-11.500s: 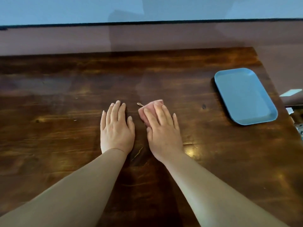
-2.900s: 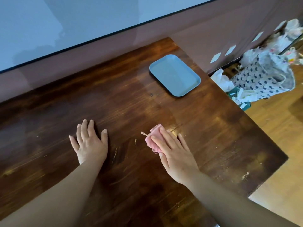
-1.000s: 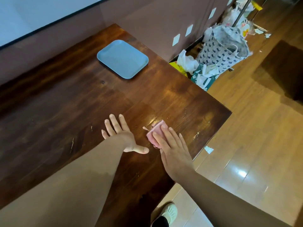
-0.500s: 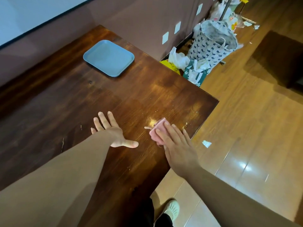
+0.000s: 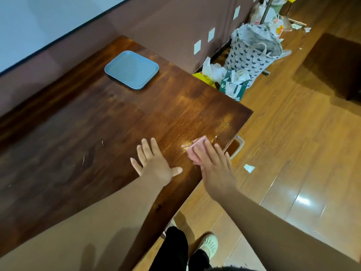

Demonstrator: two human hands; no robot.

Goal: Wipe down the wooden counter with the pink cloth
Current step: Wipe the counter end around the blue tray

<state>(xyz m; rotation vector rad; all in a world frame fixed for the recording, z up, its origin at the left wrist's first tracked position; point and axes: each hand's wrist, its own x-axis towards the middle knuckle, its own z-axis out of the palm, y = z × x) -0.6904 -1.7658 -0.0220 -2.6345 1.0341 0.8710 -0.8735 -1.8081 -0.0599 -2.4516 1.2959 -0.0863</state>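
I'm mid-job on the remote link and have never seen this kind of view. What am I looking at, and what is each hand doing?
There is no machine here: a person wears one camera on the head, looking down at their own bare arms. The right hand presses the pink cloth with straight fingers onto the wooden counter, close to its corner edge. The left hand lies flat and spread on the wood, holding nothing. A blue tray sits farther back on the counter. Beyond the counter's end, bags stand on the floor.

Wooden counter (image 5: 97, 124) bears blue tray (image 5: 131, 69), pink cloth (image 5: 195, 151).
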